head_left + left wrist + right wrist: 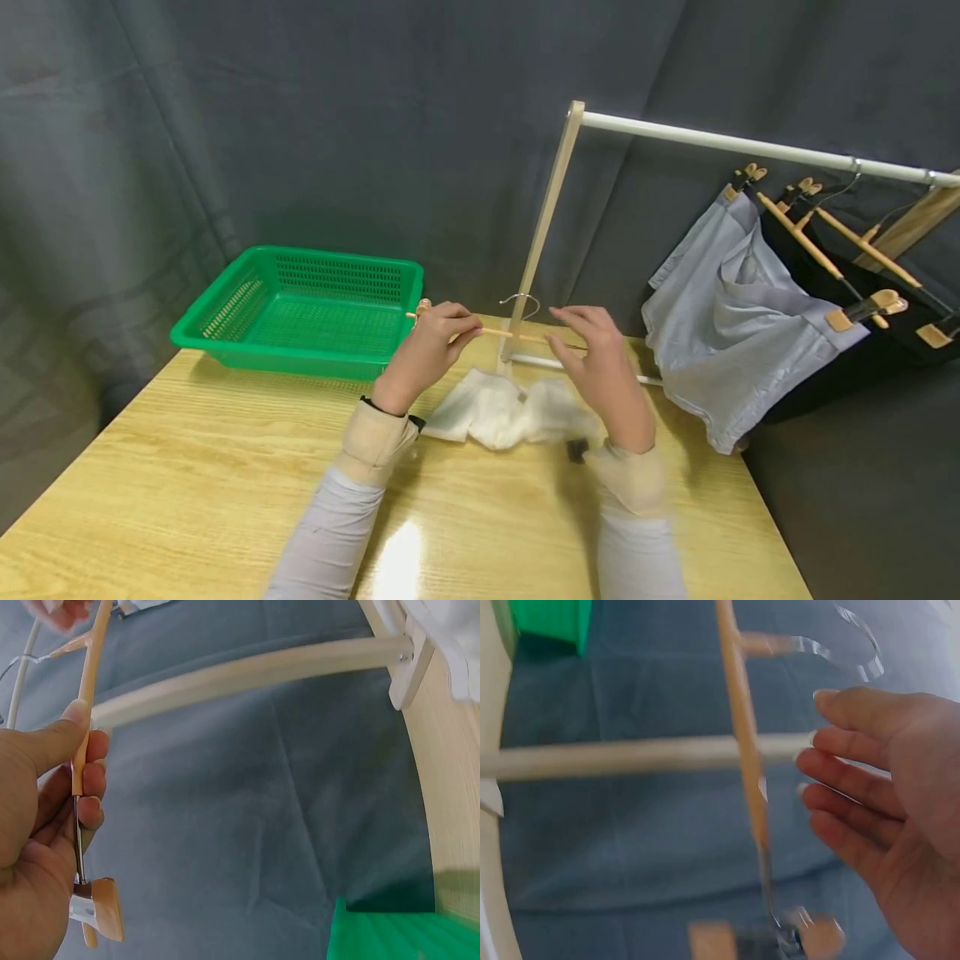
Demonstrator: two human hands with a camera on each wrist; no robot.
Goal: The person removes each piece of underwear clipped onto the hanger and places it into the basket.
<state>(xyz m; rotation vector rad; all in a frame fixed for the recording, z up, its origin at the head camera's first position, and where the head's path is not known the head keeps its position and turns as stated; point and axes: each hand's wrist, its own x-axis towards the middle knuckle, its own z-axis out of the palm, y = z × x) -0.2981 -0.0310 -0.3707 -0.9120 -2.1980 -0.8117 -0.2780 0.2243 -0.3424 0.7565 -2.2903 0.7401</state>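
Observation:
My left hand [429, 350] grips a wooden clip hanger [495, 332] near one end, thumb on one side of the bar and fingers curled on the other. In the left wrist view, a wooden clip [109, 907] sits on the metal rod below that palm. My right hand [603, 375] is by the hanger's other end, fingers loosely spread. From the right wrist view, its fingertips are apart from the bar, and a blurred clip [712, 941] shows at that end. Below both hands, a white garment [498, 412] lies on the table.
A green plastic basket [300, 362] stands at the back left of the wooden table [225, 467]. On the right, a garment rack [712, 143] carries light grey shorts [720, 292] and a black garment [900, 350] on clip hangers. A dark curtain [337, 125] hangs behind.

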